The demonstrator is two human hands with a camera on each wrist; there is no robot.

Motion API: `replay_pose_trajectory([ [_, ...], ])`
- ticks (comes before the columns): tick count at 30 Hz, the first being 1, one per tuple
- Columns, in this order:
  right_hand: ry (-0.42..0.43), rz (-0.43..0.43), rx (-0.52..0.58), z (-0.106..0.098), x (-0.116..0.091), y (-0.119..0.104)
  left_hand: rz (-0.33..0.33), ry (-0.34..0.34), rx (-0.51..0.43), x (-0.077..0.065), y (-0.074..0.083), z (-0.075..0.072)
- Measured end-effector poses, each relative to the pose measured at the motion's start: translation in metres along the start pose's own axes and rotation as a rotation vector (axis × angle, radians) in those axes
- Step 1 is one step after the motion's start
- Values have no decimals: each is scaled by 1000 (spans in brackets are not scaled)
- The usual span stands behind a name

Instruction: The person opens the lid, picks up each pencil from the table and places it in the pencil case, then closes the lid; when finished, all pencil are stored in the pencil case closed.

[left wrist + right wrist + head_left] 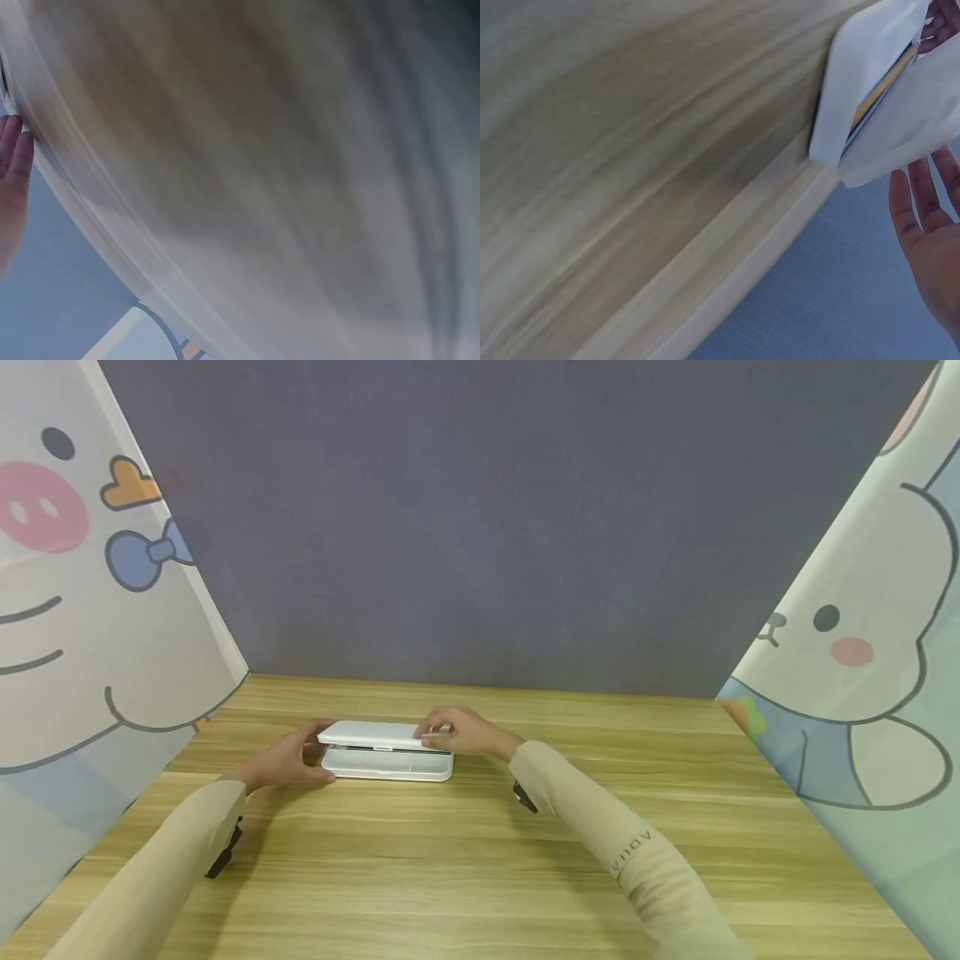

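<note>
A white pencil case (372, 766) lies on the wooden table with its lid (367, 732) partly raised. Through the gap a dark, slim item shows along the back in the head view; the right wrist view also reveals a yellow pencil-like stick (885, 82) inside. My left hand (288, 762) holds the case's left end, thumb by the front corner and fingers behind. At the lid's right part, my right hand (468, 732) pinches the front edge between thumb and fingers. Only a few fingertips of the left hand (15, 161) enter the left wrist view.
The wooden table (480, 868) runs back to a grey upright panel (480, 527). Cartoon-printed cloths flank it, a pig on the left (90, 610) and a white animal on the right (862, 635). Dark wrist devices show under both sleeves.
</note>
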State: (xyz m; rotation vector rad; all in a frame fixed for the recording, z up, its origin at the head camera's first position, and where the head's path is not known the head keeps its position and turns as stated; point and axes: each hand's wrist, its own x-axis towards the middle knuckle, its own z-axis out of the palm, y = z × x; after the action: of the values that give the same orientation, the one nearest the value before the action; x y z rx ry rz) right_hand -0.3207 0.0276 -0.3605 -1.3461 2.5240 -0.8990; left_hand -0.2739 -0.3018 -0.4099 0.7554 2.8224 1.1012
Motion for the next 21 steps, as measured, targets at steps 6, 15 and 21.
replay_pose_trajectory([
  [6,-8,6,-46,9,-1,4,22,-12,-32,1,0,0],
  [15,-8,75,-190,18,-4,5,21,-12,-24,0,1,0],
  [21,2,144,-259,23,-5,7,41,-5,9,1,-1,2],
])
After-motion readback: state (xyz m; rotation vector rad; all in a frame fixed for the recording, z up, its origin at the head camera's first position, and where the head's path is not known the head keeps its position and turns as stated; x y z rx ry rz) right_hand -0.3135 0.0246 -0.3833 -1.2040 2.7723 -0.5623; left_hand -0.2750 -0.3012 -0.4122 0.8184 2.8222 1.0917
